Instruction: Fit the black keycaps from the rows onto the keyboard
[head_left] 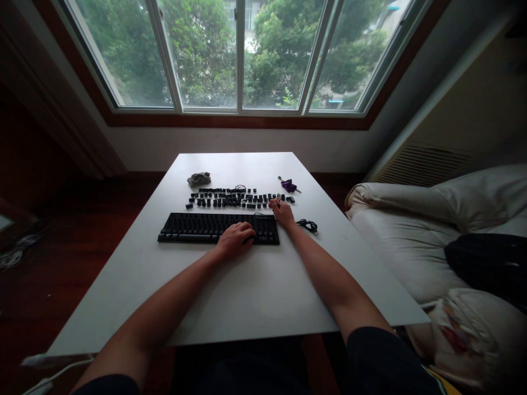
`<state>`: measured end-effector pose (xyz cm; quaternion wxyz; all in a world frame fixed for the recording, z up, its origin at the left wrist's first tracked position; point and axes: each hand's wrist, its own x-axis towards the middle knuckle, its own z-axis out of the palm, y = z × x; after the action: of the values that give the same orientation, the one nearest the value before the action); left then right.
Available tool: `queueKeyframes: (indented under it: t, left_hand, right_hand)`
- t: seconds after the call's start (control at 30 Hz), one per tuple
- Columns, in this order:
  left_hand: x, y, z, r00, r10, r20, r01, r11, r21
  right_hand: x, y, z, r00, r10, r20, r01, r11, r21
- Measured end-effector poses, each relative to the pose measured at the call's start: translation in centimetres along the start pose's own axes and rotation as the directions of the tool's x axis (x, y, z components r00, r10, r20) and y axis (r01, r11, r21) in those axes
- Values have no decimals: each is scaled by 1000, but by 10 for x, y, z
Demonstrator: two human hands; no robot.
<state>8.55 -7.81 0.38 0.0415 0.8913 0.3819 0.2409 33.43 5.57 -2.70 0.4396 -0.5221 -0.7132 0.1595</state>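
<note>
A black keyboard point(197, 227) lies across the middle of a white table point(230, 307). My left hand point(235, 239) rests on the keyboard's right part, fingers curled down onto it. My right hand point(281, 212) reaches just past the keyboard's right end, fingers pinched at the right end of the rows of loose black keycaps point(230, 198). Whether a keycap is in that pinch is too small to tell. A coiled black cable point(308, 224) lies right of that hand.
A crumpled grey cloth point(199, 178) sits at the back left of the table. A purple tool point(289, 185) lies at the back right. A wide window is beyond the table; a white bed point(436, 241) with pillows and a dark garment stands on the right.
</note>
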Motion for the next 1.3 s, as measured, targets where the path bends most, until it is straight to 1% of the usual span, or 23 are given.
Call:
queueKeyframes:
  t: [0.17, 0.5, 0.67, 1.3]
  left_hand:
    - [0, 0, -1, 1000, -3, 3, 3, 1000, -1]
    - [0, 0, -2, 1000, -3, 5, 3, 1000, -8]
    - [0, 0, -1, 1000, 2, 5, -2, 1000, -6]
    - [0, -1, -1, 1000, 1, 9, -1, 1000, -4]
  right_hand:
    - [0, -2, -1, 1000, 18, 16, -17, 1000, -11]
    - [0, 1, 1, 1000, -10, 18, 10, 1000, 2]
    - [0, -1, 1, 1000, 13, 25, -12, 1000, -27]
    - [0, -3, 0, 999, 10, 48, -8, 999, -48]
